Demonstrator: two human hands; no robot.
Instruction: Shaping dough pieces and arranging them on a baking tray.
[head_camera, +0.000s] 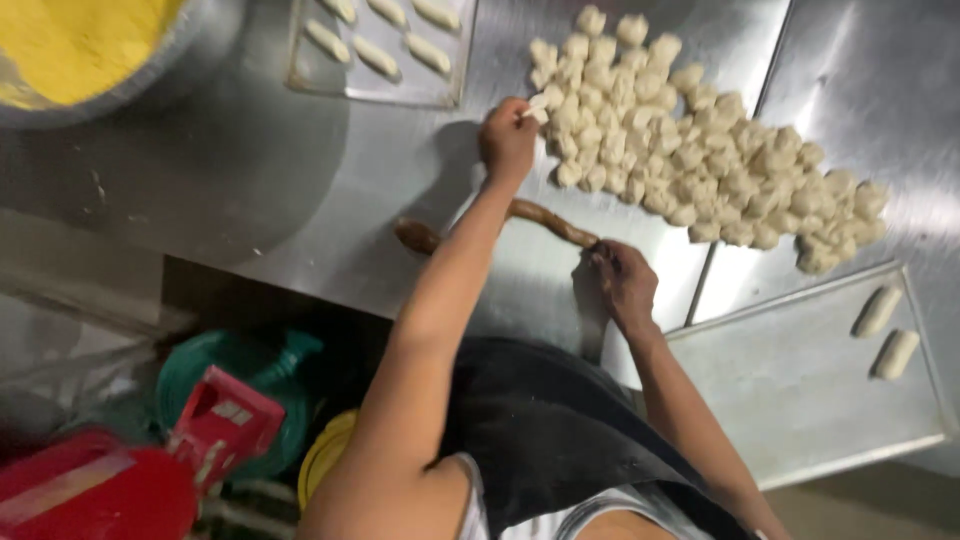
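Steel table: fills most of the view, everything else lies on it
Dough heap: a wide pile of pale cut pieces, spread from upper middle toward the right
Near tray: flat metal, at the right, holding two shaped rolls at its far end
Far tray: upper middle, with rows of shaped rolls
Bowl: upper left corner, full of yellow flour
Rolling pin: brown wood, lying between the two hands, partly hidden under the left forearm
Left hand: fingers pinched shut on one dough piece at the heap's left edge
Right hand: closed around the rolling pin's right end
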